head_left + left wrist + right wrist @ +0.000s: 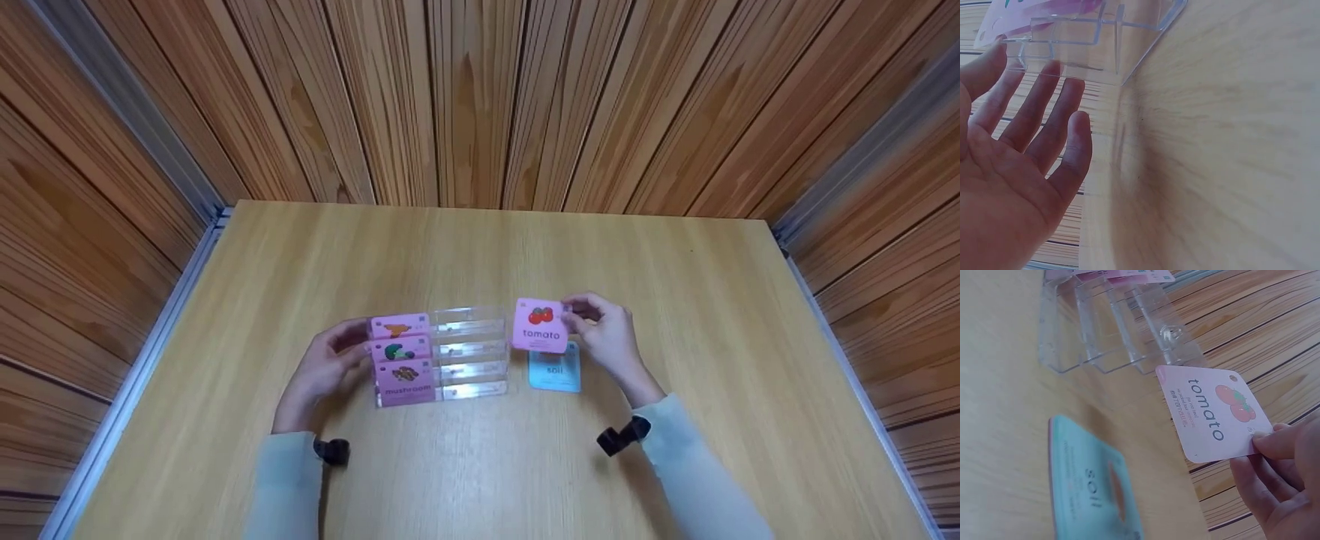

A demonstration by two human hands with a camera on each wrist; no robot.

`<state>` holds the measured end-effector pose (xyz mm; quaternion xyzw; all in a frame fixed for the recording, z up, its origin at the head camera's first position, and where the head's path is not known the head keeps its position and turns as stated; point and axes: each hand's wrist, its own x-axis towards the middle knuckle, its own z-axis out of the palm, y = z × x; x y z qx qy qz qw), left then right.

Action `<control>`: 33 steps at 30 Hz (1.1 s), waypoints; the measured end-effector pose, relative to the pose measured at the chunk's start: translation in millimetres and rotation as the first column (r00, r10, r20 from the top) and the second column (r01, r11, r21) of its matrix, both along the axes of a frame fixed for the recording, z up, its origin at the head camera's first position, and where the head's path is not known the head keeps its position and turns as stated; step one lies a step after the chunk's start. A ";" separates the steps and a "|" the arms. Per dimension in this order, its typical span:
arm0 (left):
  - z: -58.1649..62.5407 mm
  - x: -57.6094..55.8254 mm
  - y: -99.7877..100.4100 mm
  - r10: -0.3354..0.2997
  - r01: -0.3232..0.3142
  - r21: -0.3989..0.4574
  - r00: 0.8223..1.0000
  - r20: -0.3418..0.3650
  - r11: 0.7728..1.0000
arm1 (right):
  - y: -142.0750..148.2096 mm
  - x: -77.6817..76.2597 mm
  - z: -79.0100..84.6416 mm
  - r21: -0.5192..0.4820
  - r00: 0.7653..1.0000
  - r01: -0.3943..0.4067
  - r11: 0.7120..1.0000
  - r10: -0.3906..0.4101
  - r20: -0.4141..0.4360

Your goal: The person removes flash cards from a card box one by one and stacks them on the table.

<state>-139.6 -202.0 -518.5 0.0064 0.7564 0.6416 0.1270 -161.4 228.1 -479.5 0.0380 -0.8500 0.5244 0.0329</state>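
Observation:
A clear stepped card rack stands on the table. Along its left half, pink cards fill several tiers: a mushroom card in front, a card with a green vegetable behind it, and one with an orange vegetable at the back. At the rack's left side is my left hand, its loosely extended fingertips and thumb right at the clear edge. My right hand pinches a pink tomato card by its right edge. Held up, that card partly covers a blue "soil" card right of the rack.
In the right wrist view, the soil card tops a small stack on the wooden table. Wood-panelled walls rise behind the table and at both sides. The rack's right half holds no cards. Black cameras sit on both wrists.

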 end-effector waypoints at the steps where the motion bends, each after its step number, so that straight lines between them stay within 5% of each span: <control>1: -0.5 -0.4 0.2 0.001 -0.001 -0.004 1.000 0.001 1.000 | 2.3 1.1 -2.2 -0.003 1.000 0.003 1.000 -0.002 0.018; 21: -1.1 -0.9 1.9 -0.003 0.002 -0.032 0.999 -0.032 0.999 | 31.8 6.3 -43.2 -0.031 0.971 0.025 0.999 -0.016 0.240; 33: -1.2 -0.4 1.8 0.007 -0.008 -0.037 1.000 -0.024 0.999 | 30.4 9.0 -55.3 0.082 0.984 -0.001 0.997 -0.014 0.175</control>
